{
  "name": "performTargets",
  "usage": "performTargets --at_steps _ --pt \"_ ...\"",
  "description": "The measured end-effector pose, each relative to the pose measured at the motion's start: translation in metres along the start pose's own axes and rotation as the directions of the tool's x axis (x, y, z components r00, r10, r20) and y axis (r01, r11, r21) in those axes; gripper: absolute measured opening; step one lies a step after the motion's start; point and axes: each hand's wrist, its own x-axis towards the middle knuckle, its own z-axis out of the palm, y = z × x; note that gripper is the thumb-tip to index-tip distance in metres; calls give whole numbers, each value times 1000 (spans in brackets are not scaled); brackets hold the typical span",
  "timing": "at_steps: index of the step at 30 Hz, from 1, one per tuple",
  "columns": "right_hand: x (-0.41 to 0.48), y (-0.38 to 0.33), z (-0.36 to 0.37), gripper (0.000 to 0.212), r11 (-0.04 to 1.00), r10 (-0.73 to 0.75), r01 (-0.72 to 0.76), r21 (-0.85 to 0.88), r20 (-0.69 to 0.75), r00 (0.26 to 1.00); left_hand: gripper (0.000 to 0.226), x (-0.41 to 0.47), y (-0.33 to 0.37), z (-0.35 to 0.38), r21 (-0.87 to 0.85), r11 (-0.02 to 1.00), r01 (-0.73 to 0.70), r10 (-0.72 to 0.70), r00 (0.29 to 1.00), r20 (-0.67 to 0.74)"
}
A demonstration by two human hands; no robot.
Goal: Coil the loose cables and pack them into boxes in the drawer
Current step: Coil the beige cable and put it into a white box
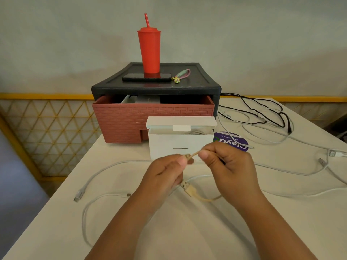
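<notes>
Both hands hold a yellowish cable (204,199) above the table. My left hand (165,173) pinches its small plug end, and my right hand (227,162) pinches the same cable a short way along. The cable's USB plug (186,187) hangs below my hands. An open white box (178,147) with its lid flipped back stands just behind them, a coiled white cable inside. Behind it the brick-red drawer (120,121) of a black unit is pulled out, with white boxes (131,99) inside. Loose white cables (97,175) lie on the table.
A red tumbler with a straw (149,51), a phone (146,77) and a keyring strap (183,74) sit on the black unit. Black cable (262,111) and more white cables (293,171) sprawl at the right. A purple sticker (234,142) lies beside the box. The table's left edge is near.
</notes>
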Motion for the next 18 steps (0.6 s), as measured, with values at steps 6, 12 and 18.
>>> performTargets --at_steps 6,12,18 --pt "4 8 -2 21 989 149 -145 42 -127 981 32 -1 7 3 -124 988 94 -85 993 76" --pt "7 18 -1 20 965 255 -257 -40 -49 966 34 2 18 1 -661 733 160 -238 971 -30" --pt "2 22 6 20 924 346 -284 -256 246 905 32 10 15 -15 -840 542 37 -261 957 -127"
